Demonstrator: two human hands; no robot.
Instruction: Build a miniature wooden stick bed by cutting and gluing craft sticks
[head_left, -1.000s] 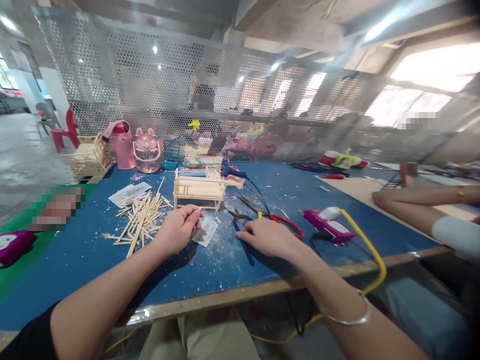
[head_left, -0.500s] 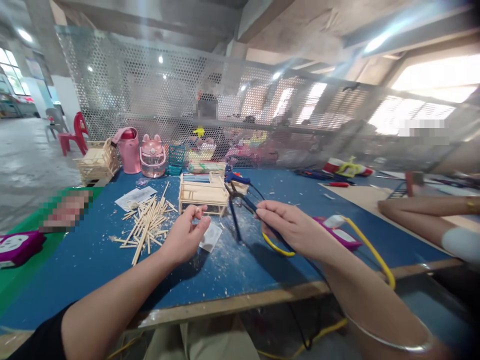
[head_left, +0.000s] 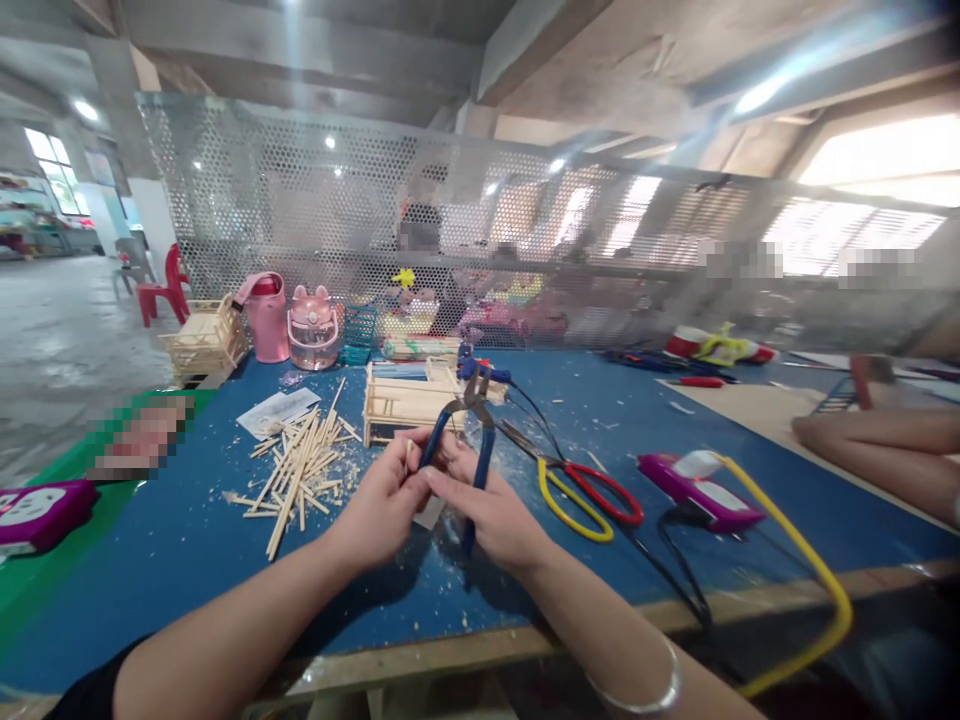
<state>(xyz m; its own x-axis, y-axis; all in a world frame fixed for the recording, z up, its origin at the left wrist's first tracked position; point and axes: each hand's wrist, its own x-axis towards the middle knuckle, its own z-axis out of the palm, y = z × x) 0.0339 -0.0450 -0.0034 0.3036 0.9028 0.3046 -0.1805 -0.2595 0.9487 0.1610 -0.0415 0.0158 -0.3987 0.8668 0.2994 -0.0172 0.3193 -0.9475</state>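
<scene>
Pliers (head_left: 480,405) have come across to the left hand (head_left: 381,505) since the earlier frame, their head now pointing up, jaws parted, before the wooden stick model (head_left: 409,402). Curled fingers of the right hand (head_left: 504,515) grip the handles, which are spread. Left fingers bunch at the near-left handle; what they pinch, if anything, is unclear. Scissors (head_left: 553,463) lie open on the blue table (head_left: 225,590), right of the pliers; loose sticks (head_left: 300,470) are heaped to the left.
</scene>
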